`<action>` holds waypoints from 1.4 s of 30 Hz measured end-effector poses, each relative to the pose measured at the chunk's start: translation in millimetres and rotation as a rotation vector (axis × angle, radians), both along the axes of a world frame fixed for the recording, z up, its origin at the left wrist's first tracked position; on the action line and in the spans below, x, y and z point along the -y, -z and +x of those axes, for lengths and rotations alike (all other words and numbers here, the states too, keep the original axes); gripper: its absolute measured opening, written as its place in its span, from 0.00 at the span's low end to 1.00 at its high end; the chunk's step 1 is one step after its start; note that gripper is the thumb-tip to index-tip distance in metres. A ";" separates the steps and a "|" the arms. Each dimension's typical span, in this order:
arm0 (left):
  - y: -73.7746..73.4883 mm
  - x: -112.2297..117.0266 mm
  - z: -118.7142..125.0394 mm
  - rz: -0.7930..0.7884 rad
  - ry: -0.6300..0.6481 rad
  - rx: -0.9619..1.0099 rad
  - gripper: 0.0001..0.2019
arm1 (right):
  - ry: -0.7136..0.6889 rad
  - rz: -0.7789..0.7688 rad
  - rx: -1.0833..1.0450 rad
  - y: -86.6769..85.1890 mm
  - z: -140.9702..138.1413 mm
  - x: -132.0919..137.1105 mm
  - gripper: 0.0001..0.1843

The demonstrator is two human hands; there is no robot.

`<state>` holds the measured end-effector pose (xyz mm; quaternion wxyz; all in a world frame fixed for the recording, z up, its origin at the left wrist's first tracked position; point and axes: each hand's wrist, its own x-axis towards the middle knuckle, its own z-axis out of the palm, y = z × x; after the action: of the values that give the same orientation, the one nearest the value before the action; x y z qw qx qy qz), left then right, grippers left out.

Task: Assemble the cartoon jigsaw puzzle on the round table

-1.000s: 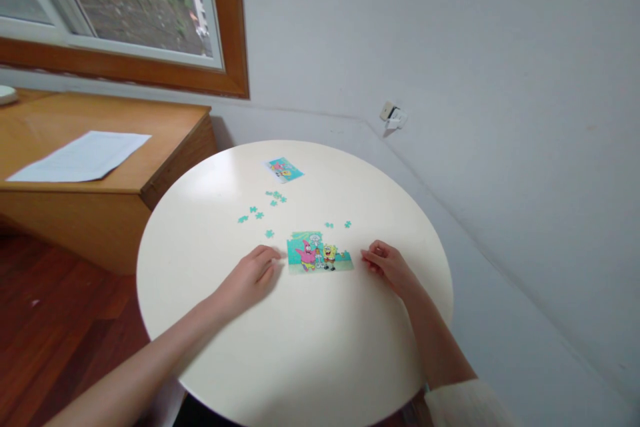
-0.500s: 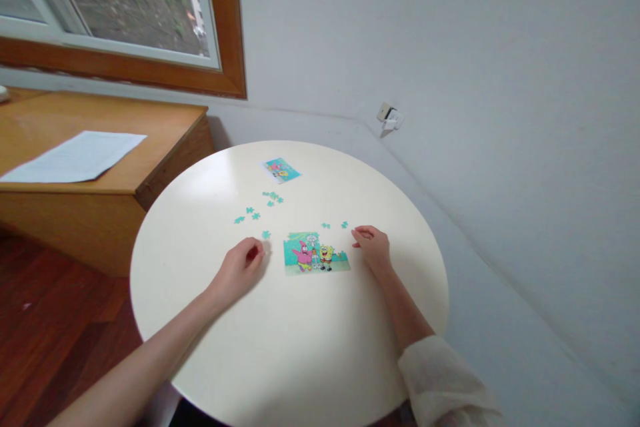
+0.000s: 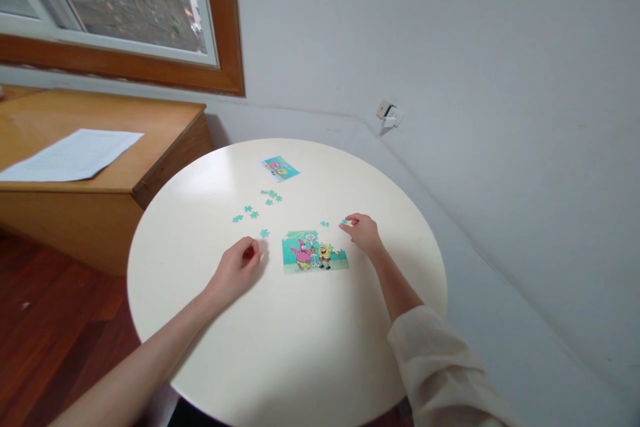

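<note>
A partly assembled jigsaw puzzle [image 3: 314, 253] with cartoon figures lies on the white round table [image 3: 300, 333]; gaps show along its upper right. Left of it rests my left hand [image 3: 239, 263], fingers curled and tips pressed together; anything between them is too small to make out. One loose puzzle piece [image 3: 265, 233] lies just beyond those fingertips. My right hand [image 3: 364, 232] is at the puzzle's upper right, thumb and index finger apart. A teal puzzle piece [image 3: 343, 221] lies at its fingertips, and another loose piece [image 3: 325, 223] is farther left.
Several teal pieces [image 3: 254, 214] are scattered on the table's far left part. Behind them lies a picture card [image 3: 281, 168] with similar figures. A wooden desk [image 3: 165, 120] with a paper sheet [image 3: 75, 155] stands at left. A wall with a plugged socket [image 3: 389, 115] borders the right.
My right hand has moved left and slightly away from me, and its fingertips now reach the teal piece. My left hand stays in place beside the puzzle.
</note>
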<state>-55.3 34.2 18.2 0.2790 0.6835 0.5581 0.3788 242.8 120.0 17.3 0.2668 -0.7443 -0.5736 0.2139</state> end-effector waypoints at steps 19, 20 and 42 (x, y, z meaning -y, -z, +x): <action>5.9 -3.3 -1.3 -0.001 -0.002 0.025 0.07 | -0.108 0.161 -0.480 20.6 3.9 11.1 0.11; 6.2 -3.4 -1.4 -0.002 -0.001 0.025 0.07 | -0.142 0.145 -0.499 19.6 3.9 13.7 0.12; 5.3 -3.7 -1.4 0.003 -0.008 0.042 0.05 | -0.394 0.040 -0.459 16.5 4.8 31.0 0.14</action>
<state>-56.7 37.9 12.9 0.2882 0.6737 0.5542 0.3949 247.7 89.1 0.9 0.3574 -0.5457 -0.6356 0.4128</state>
